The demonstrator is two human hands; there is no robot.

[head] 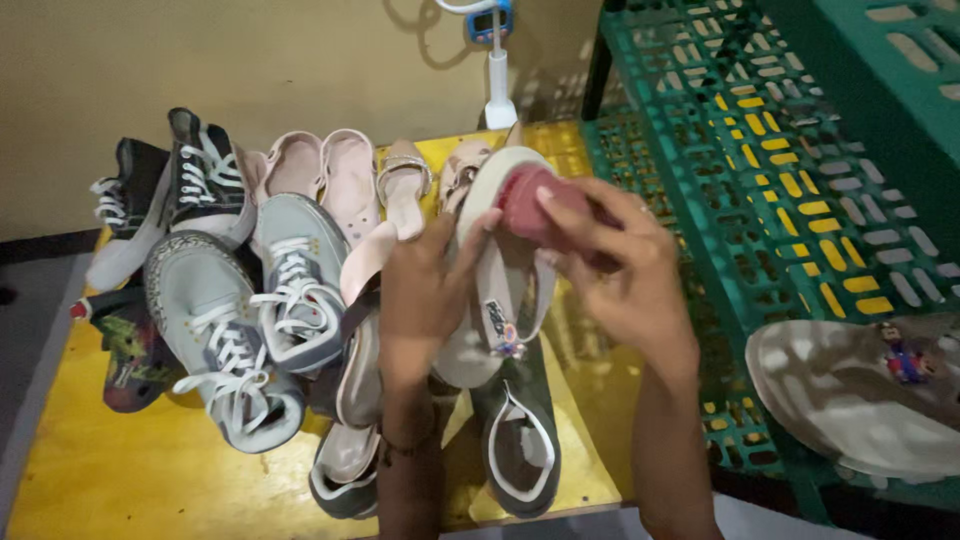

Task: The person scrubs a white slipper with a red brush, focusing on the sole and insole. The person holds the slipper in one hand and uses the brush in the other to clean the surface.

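Two hands meet over a white sandal point(497, 290) held sole-side up above the yellow tabletop point(120, 470). The left hand point(425, 290) wraps its fingers around the sandal's edge, gripping it. The right hand point(620, 270) has its fingers clenched on a red sponge point(530, 205) pressed against the sandal's heel end. Left of the sandal stand two grey sneakers point(260, 320) with white laces, and beyond them two black high-tops point(180, 185). Behind the sandal lie pale pink sandals point(340, 175). Right of it sit green plastic crates point(800, 170), with another white sandal point(860, 395) resting on them
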